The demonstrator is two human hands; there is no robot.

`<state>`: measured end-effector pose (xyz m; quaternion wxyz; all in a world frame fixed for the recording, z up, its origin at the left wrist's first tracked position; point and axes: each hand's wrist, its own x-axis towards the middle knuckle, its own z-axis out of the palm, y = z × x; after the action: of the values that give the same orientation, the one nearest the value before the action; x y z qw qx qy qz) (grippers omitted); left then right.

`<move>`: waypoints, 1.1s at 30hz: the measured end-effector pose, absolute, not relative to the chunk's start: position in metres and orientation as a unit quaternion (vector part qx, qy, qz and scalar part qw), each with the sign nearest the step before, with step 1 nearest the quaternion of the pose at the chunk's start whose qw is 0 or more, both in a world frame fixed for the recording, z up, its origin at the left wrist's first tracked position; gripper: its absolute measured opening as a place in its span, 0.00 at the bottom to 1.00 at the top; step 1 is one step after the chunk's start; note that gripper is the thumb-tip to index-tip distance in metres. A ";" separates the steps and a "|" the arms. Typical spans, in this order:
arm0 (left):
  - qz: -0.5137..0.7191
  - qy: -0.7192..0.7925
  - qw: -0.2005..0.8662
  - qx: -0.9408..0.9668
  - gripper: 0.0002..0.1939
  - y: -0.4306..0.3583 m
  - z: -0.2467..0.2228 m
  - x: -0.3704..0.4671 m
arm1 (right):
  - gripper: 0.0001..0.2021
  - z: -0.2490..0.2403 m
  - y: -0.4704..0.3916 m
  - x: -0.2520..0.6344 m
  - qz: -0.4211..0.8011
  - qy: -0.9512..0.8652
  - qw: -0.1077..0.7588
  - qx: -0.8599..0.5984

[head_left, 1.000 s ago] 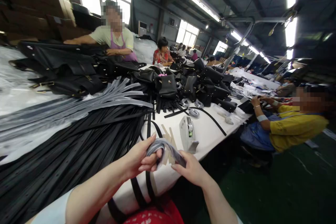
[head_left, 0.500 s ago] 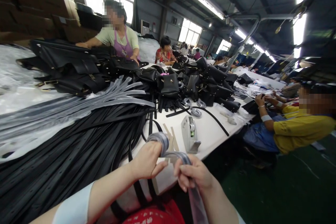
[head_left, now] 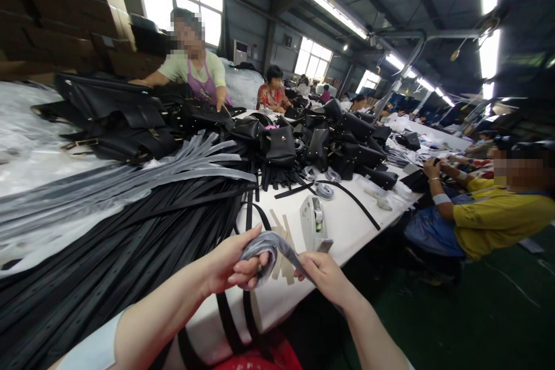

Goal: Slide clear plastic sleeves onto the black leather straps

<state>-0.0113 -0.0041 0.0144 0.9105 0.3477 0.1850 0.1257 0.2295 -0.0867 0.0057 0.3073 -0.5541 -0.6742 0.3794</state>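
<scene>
A strap in clear plastic film, partly wound into a coil (head_left: 274, 239), lies between my hands above the table edge. My left hand (head_left: 243, 263) grips the coil, fingers curled inside it and thumb along the top. To the right, my right hand (head_left: 323, 276) pinches the strap's straight length where it leaves the coil. A tape dispenser (head_left: 307, 222) stands just beyond my hands. Beside it lie beige strips (head_left: 277, 225). Farther back rest several finished plastic-wrapped coils (head_left: 324, 191).
Long black straps (head_left: 143, 231) and plastic-sleeved straps (head_left: 182, 167) cover the left side. Black bags (head_left: 280, 147) are heaped across the back of the white table (head_left: 347, 208). A co-worker in a purple apron (head_left: 203, 84) handles bags; another in yellow (head_left: 489, 214) sits at right.
My left hand has turned, bringing its fingers into the coil with the thumb on top. More strap is wound on, and my right hand has shifted slightly right along the strap.
</scene>
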 end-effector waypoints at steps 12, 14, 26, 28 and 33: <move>0.557 0.245 0.603 0.516 0.21 0.004 0.029 0.009 | 0.30 -0.027 -0.082 0.145 0.621 -0.578 0.325 -0.418; 0.519 0.247 0.427 0.698 0.21 0.000 -0.001 0.013 | 0.29 -0.015 -0.075 0.145 0.667 -0.547 0.377 -0.337; 0.297 0.355 0.251 0.850 0.23 -0.010 0.008 -0.006 | 0.26 0.049 -0.067 0.179 0.690 -0.365 0.566 -0.265; 0.273 0.374 0.398 0.792 0.29 -0.011 0.012 -0.006 | 0.24 0.062 -0.068 0.185 0.511 -0.446 0.651 -0.340; 0.192 0.279 0.716 0.610 0.33 -0.026 0.007 -0.013 | 0.17 0.050 -0.076 0.171 0.221 -0.703 0.484 -0.472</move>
<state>-0.0130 -0.0262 0.0073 0.7164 0.6101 0.2790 0.1917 0.1709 -0.0763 0.0502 0.4841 -0.4715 -0.7032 0.2212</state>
